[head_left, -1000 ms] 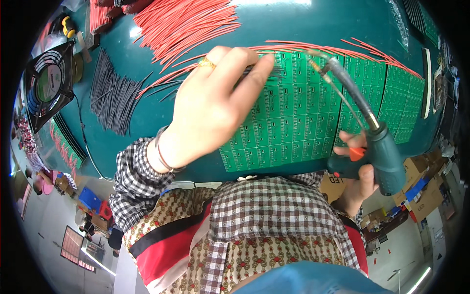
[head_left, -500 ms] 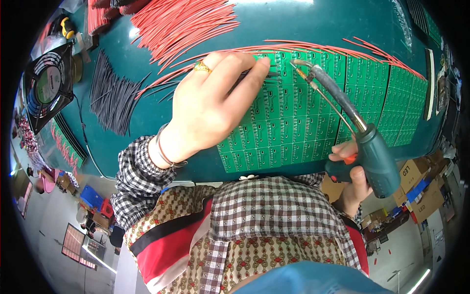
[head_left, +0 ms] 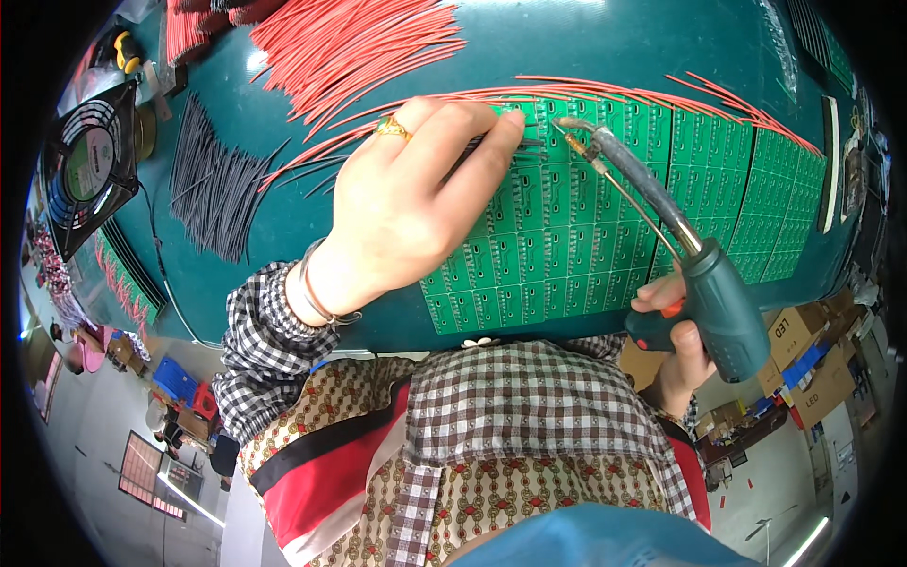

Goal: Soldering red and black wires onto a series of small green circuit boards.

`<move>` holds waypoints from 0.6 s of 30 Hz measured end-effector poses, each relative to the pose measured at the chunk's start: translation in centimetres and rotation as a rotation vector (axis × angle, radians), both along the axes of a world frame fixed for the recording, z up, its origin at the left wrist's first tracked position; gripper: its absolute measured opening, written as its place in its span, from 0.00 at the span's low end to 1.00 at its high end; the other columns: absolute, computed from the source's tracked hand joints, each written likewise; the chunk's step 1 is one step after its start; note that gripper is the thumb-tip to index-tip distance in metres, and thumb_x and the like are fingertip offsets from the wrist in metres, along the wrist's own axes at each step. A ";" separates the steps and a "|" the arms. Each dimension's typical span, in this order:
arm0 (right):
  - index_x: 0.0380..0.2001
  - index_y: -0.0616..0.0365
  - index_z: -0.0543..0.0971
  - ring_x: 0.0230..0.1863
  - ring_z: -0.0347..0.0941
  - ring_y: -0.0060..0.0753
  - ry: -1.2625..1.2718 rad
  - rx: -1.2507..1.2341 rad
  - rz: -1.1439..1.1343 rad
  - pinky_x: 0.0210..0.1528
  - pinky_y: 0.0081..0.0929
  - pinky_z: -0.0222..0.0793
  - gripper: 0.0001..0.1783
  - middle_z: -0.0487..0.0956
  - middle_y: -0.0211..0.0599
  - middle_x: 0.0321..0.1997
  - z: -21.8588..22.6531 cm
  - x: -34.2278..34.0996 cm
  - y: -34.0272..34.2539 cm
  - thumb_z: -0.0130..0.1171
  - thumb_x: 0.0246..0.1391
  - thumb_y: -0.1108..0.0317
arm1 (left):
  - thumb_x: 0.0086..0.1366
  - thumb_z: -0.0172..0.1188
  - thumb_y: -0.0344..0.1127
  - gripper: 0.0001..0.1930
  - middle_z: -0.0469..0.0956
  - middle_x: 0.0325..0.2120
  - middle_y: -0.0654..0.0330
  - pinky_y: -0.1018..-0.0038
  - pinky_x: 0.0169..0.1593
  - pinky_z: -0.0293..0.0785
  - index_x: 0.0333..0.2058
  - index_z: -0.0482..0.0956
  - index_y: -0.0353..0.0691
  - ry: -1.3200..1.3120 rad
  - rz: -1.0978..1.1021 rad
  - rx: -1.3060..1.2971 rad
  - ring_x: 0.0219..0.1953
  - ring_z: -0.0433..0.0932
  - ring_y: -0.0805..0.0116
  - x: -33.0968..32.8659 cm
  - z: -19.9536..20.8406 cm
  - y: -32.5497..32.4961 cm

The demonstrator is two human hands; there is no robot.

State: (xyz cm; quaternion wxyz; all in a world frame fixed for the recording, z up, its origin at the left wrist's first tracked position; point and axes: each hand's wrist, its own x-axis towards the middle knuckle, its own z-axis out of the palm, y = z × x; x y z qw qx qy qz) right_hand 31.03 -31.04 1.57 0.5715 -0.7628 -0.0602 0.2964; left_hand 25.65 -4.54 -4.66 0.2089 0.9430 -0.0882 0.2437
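Green tabletop (head_left: 567, 42) carries your circuit boards (head_left: 586, 222) toward two o'clock. Your right hand (head_left: 688, 357) wraps the soldering gun (head_left: 727, 312) at three; your left hand (head_left: 406, 203), fingers curled, covers black wires (head_left: 531, 147) at eleven, any pinch hidden.

Open tabletop (head_left: 605, 42) beside red wires (head_left: 359, 52), soldering gun (head_left: 723, 307) barring rightward passage

Light was pretty bright tbh: the back of my left hand (head_left: 406, 203) went nearly white, and the teal tabletop (head_left: 642, 42) threw glare up top. The fisheye bent straight edges near the rim, corners went black, and the lit tube light (head_left: 192, 501) at lower left looked kinda soft.
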 end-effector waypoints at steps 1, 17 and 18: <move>0.39 0.73 0.70 0.25 0.74 0.35 0.000 0.000 0.000 0.36 0.30 0.69 0.35 0.74 0.42 0.25 0.0 0.0 0.1 0.59 0.45 0.46 | 0.41 0.61 0.18 0.17 0.74 0.27 0.60 0.77 0.26 0.70 0.35 0.79 0.34 0.000 0.000 0.000 0.27 0.74 0.67 0.0 0.0 0.0; 0.43 0.76 0.68 0.27 0.74 0.37 0.006 0.076 -0.035 0.29 0.30 0.73 0.35 0.74 0.44 0.27 -0.3 -0.3 0.5 0.61 0.45 0.51 | 0.42 0.57 0.27 0.15 0.71 0.29 0.59 0.76 0.30 0.72 0.33 0.77 0.32 0.005 -0.030 0.039 0.29 0.73 0.66 -0.1 -0.1 0.3; 0.43 0.77 0.68 0.27 0.74 0.36 0.004 0.082 -0.039 0.29 0.30 0.73 0.35 0.74 0.44 0.27 -0.3 -0.3 0.4 0.61 0.45 0.51 | 0.42 0.57 0.27 0.15 0.71 0.29 0.59 0.76 0.30 0.72 0.33 0.77 0.32 0.003 -0.033 0.035 0.29 0.73 0.66 0.0 -0.1 0.3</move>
